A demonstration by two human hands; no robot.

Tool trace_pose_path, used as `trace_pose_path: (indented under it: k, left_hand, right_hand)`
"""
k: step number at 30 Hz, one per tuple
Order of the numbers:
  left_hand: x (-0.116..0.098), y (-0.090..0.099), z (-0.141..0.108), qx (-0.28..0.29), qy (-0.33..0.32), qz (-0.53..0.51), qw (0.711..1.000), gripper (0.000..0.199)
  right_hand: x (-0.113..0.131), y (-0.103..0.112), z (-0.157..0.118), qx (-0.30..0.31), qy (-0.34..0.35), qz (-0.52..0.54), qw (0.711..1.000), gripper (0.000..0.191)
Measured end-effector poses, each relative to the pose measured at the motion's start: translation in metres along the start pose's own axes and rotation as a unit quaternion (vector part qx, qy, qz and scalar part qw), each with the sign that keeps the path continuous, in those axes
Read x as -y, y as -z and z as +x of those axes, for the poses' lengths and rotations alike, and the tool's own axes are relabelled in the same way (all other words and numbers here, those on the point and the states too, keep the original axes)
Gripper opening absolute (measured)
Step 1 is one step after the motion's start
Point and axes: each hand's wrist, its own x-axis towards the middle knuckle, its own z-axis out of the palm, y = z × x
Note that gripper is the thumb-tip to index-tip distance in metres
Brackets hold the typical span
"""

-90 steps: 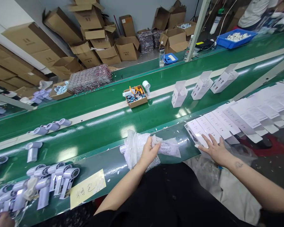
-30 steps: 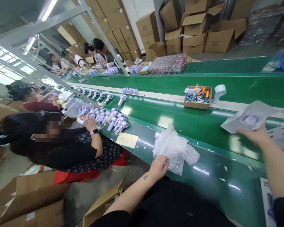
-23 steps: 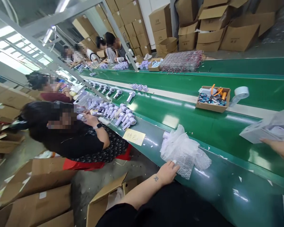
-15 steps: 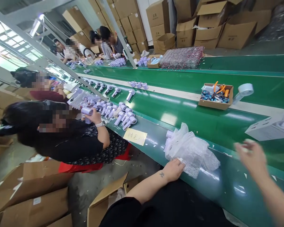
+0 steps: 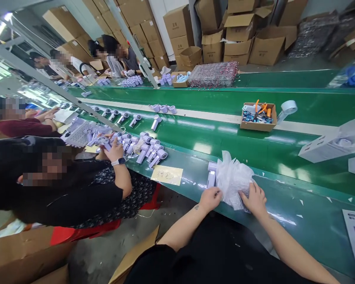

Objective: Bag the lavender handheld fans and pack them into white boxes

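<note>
A crumpled bundle of translucent bubble wrap point(image 5: 235, 181) lies on the green bench before me. My left hand point(image 5: 210, 198) is at its near left edge, fingers curled together; what lies between them is too small to make out. On the bundle's right side rests my right hand point(image 5: 253, 198), with thumb and fingers apart against the plastic. A lilac handheld fan point(image 5: 212, 173) pokes out just left of the wrap, partly covered by it. Further left, a yellow paper with handwriting point(image 5: 167, 175) lies beside a cluster of lilac fans point(image 5: 152, 151).
A person point(image 5: 85, 185) sits at the left, handling a fan. Beyond the bench runs a green belt point(image 5: 192, 136) with spaced fans. A carton of tools point(image 5: 258, 117), a tape roll point(image 5: 289, 107) and a white box point(image 5: 319, 149) stand right of centre.
My right hand has come in from the right onto the bubble wrap. The wrap is bunched more compactly, and the view has turned to the right.
</note>
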Motion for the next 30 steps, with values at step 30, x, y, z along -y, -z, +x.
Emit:
trace_pose_path:
  k: [30]
  left_hand:
    - [-0.129,-0.013,-0.015,0.017,-0.213,-0.191,0.958,0.036]
  right_hand:
    - [0.039,0.119,-0.003,0.051,-0.157,0.632,0.757,0.038]
